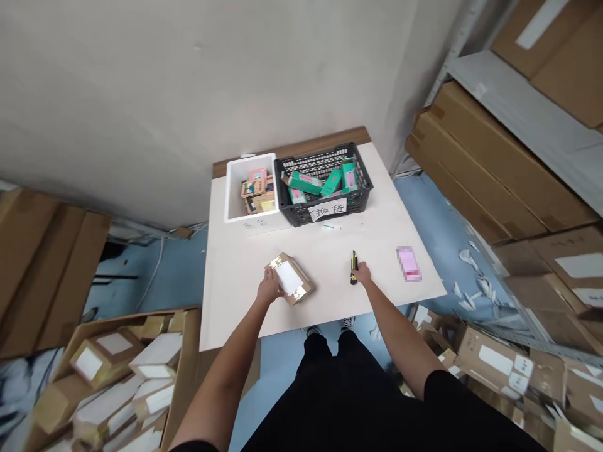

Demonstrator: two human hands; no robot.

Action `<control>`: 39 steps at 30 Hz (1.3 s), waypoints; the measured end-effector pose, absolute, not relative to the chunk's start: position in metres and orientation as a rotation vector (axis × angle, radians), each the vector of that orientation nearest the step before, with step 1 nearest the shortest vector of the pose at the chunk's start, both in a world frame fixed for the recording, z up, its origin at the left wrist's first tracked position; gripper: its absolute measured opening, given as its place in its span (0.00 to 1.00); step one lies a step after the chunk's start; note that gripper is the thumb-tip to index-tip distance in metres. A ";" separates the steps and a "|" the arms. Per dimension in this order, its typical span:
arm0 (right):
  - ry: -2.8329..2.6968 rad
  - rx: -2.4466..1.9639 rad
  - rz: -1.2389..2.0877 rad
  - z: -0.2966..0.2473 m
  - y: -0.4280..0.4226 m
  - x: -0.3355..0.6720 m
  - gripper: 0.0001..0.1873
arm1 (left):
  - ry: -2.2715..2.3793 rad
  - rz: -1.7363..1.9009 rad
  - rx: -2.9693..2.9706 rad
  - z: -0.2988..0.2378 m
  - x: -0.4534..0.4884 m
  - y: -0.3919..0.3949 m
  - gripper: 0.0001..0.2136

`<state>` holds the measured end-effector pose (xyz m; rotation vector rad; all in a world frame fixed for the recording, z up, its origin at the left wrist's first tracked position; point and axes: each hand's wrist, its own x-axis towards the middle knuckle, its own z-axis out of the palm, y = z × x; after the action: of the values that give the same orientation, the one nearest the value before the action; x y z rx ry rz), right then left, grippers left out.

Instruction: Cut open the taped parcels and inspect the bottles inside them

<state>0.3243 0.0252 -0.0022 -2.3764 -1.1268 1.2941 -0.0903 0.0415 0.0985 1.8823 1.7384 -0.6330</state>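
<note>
A small taped cardboard box (293, 276) with a white label lies at an angle on the white table (235, 301). My left hand (270, 285) grips its left end, fingers on the upper edge and thumb along the near side. To the right, my right hand (362, 274) has its fingers closed around a black and yellow utility knife (353, 267) at table level. Whether the blade is out is too small to tell. Beyond the box stand a white foam box (230, 191) of mixed small cartons and a black plastic basket (365, 191) of green and pink cartons.
A blurred pink item (409, 263) lies near the table's right edge. A large carton (191, 339) full of parcels stands at the lower left. Shelves (509, 94) with long cardboard boxes line the right, and more parcels (490, 361) are piled below.
</note>
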 end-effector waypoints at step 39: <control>-2.738 -2.187 1.022 0.175 -0.030 0.125 0.39 | 1.814 -0.403 1.813 0.080 -0.059 0.038 0.63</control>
<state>0.1250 -0.0305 0.1753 -2.1873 -2.7379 1.0223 -0.0588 0.0382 0.0804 1.8131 1.8140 -0.4031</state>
